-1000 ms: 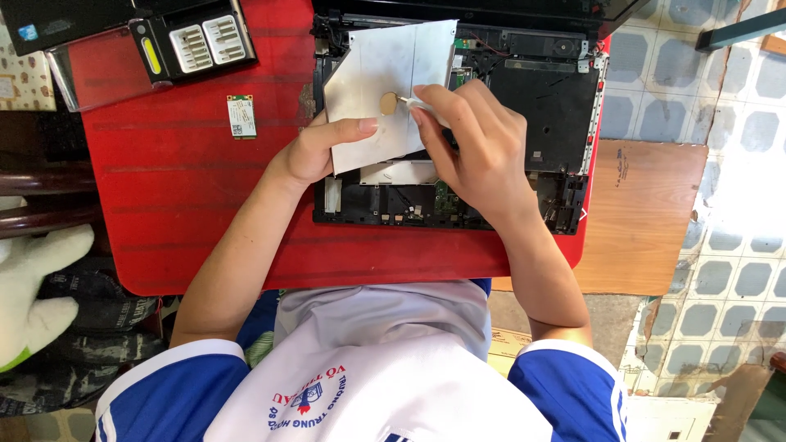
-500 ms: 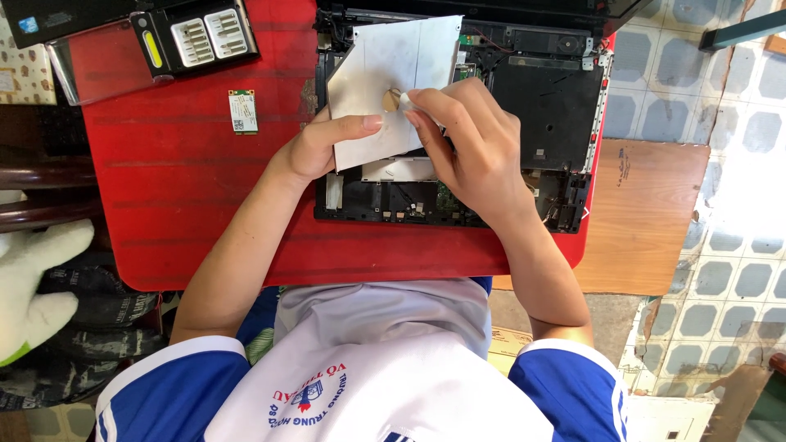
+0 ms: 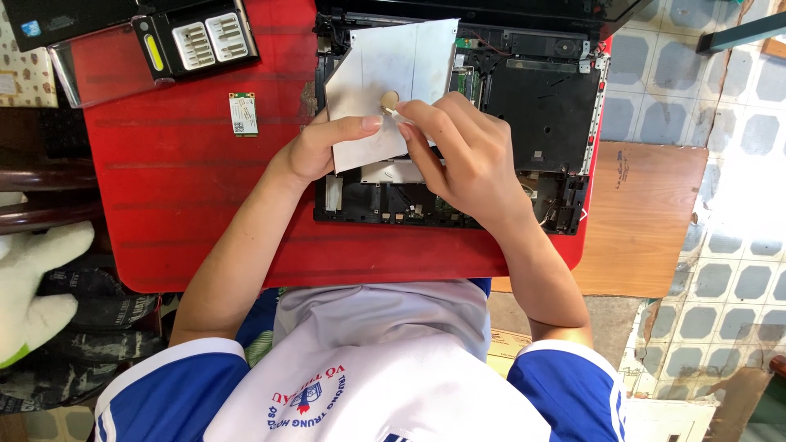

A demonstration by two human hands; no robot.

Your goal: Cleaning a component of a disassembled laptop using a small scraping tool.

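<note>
An opened laptop chassis [image 3: 524,123] lies on the red tabletop [image 3: 180,188], filling its far right part, its black inner frame and circuit boards exposed. A pale grey metal plate [image 3: 385,90] rests tilted over the left half of the chassis, its far edge near the far edge of the tabletop.

The left hand [image 3: 323,147] grips the near left corner of the plate: the thumb lies flat on top along the plate's near edge, while the other fingers curl under and are hidden. The right hand [image 3: 467,155] hovers over the middle of the chassis with its fingers bunched closed in a pinch around a small slim tool [image 3: 396,113], of which only the tip shows; what kind of tool it is cannot be told. That tip touches a small round tan disc [image 3: 389,101] sitting on the plate near its centre.

On the bare red surface to the left of the chassis lies a small green circuit card [image 3: 243,113]. At the far left corner of the tabletop sits a black screwdriver bit case [image 3: 196,41] with its clear lid [image 3: 90,69] folded open beside it.
</note>
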